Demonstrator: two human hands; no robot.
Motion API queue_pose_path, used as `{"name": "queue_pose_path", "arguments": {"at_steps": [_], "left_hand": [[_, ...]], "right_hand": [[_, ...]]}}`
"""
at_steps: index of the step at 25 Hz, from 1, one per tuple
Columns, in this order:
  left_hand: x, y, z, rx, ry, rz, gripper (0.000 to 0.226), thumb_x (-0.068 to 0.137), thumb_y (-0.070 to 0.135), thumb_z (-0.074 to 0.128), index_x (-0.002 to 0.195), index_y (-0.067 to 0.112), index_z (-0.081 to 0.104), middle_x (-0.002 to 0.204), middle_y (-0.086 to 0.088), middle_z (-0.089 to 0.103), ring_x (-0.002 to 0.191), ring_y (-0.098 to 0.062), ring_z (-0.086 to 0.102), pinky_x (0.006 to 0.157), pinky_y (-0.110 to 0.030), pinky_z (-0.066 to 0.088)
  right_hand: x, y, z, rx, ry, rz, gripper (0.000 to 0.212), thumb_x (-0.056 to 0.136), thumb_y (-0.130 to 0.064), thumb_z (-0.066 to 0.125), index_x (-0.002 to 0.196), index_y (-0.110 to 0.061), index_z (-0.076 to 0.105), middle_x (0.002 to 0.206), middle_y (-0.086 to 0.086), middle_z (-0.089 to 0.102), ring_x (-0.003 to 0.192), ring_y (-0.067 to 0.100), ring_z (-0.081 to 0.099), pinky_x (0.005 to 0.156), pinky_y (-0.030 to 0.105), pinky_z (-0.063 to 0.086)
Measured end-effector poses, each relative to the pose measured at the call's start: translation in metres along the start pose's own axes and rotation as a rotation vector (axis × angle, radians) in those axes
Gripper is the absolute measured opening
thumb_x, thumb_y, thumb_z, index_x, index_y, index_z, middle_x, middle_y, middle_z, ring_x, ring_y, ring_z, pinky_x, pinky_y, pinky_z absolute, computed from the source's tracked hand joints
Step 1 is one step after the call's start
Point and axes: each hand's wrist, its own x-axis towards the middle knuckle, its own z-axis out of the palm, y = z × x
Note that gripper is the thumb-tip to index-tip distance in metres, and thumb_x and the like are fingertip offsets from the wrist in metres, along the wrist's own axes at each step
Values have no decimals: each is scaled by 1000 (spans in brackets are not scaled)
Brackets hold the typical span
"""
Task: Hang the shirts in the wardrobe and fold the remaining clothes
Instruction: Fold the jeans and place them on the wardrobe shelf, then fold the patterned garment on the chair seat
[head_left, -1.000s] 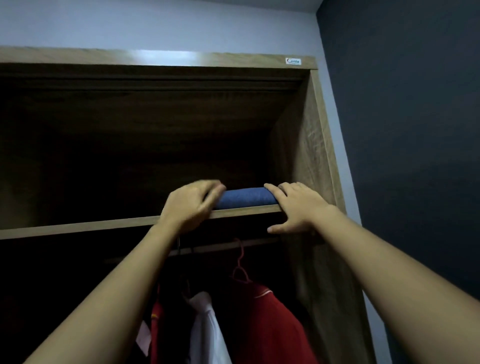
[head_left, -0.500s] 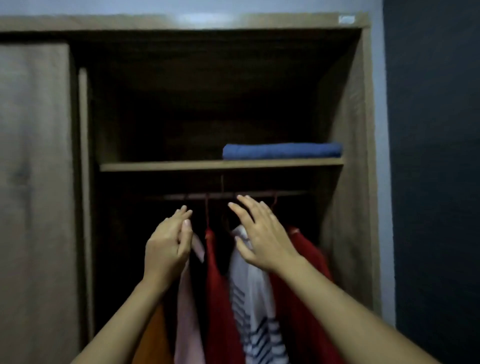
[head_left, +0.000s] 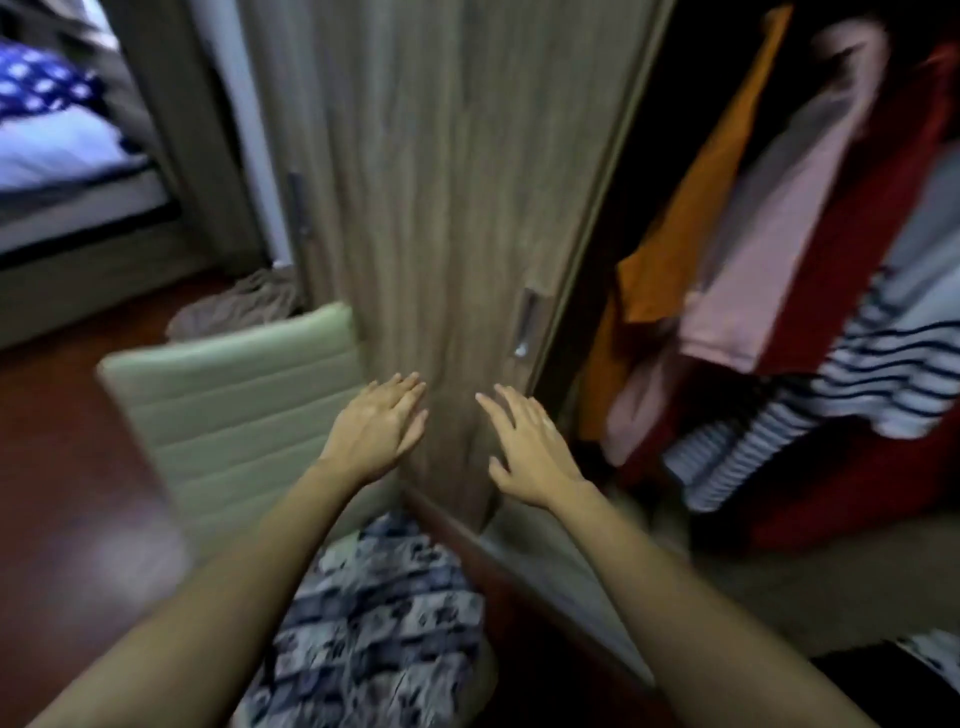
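Orange shirt, pink shirt, red shirt and striped shirt hang side by side in open wardrobe; blue-white patterned garment lies crumpled on chair.

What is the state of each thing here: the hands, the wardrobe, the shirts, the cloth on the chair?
Left hand: open, empty.
Right hand: open, empty.
Wardrobe door: covers the left side; right side open.
Orange shirt: hanging inside.
Pink shirt: hanging inside.
Striped shirt: hanging inside.
Patterned cloth: lying on the chair.
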Motion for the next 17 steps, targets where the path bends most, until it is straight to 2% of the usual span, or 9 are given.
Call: {"name": "queue_pose_path", "arguments": {"at_steps": [2, 5, 8, 9, 10, 13, 14, 15, 17], "left_hand": [[-58, -25, 32, -2, -139, -95, 53, 87, 40, 36, 111, 5, 67, 115, -15, 68, 100, -30, 67, 84, -42, 53], [-140, -41, 76, -7, -320, -202, 60, 91, 50, 32, 115, 6, 65, 118, -13, 66, 98, -29, 68, 79, -38, 55], [-226, -54, 131, -105, -500, -409, 54, 96, 42, 40, 138, 8, 45, 145, -11, 44, 124, -29, 51, 99, -39, 43], [-251, -55, 149, -141, -549, -438, 52, 96, 37, 43, 139, 7, 42, 146, -12, 42, 125, -30, 50, 99, -39, 44], [-271, -53, 163, -173, -582, -446, 50, 95, 31, 47, 137, 6, 44, 142, -14, 46, 121, -31, 53, 94, -38, 47], [-315, -38, 212, -230, -719, -359, 39, 82, 21, 67, 116, 4, 62, 112, -15, 66, 96, -30, 67, 72, -32, 55], [-326, -32, 229, -220, -744, -349, 39, 82, 24, 66, 116, 5, 63, 114, -13, 66, 98, -28, 66, 75, -30, 55], [-336, -26, 244, -224, -789, -373, 42, 88, 27, 60, 124, 6, 57, 127, -13, 60, 110, -27, 61, 85, -31, 52], [-352, -16, 271, -196, -894, -444, 53, 96, 32, 45, 143, 11, 35, 152, -9, 31, 137, -26, 35, 109, -38, 35]], "right_hand": [[0, -23, 59, 37, -117, -38, 76, 79, -23, 57, 147, -13, 23, 153, 15, 22, 143, 30, 20, 117, 38, 11], [-6, -44, 141, 71, -274, -113, 71, 75, -15, 62, 140, -6, 37, 149, 21, 31, 136, 36, 34, 111, 43, 28], [-24, -59, 218, 45, -584, -156, 63, 89, -19, 50, 145, -9, 24, 153, 13, 19, 140, 31, 21, 113, 38, 22], [-33, -63, 244, 45, -654, -173, 59, 91, -18, 47, 145, -10, 24, 152, 13, 21, 139, 30, 22, 112, 39, 23], [-44, -68, 265, 56, -693, -182, 56, 92, -17, 46, 144, -10, 25, 150, 13, 24, 137, 31, 24, 110, 40, 25], [-79, -83, 323, 86, -779, -241, 54, 89, -11, 45, 141, -12, 31, 145, 11, 30, 133, 29, 29, 106, 39, 29], [-89, -85, 343, 94, -815, -265, 55, 87, -11, 46, 141, -13, 31, 145, 10, 31, 132, 28, 30, 106, 39, 30], [-98, -86, 361, 93, -847, -285, 57, 87, -13, 48, 141, -14, 30, 145, 9, 31, 132, 28, 29, 106, 38, 29], [-112, -88, 391, 86, -888, -293, 65, 85, -18, 55, 143, -16, 26, 147, 7, 27, 134, 28, 27, 107, 39, 30]]}}
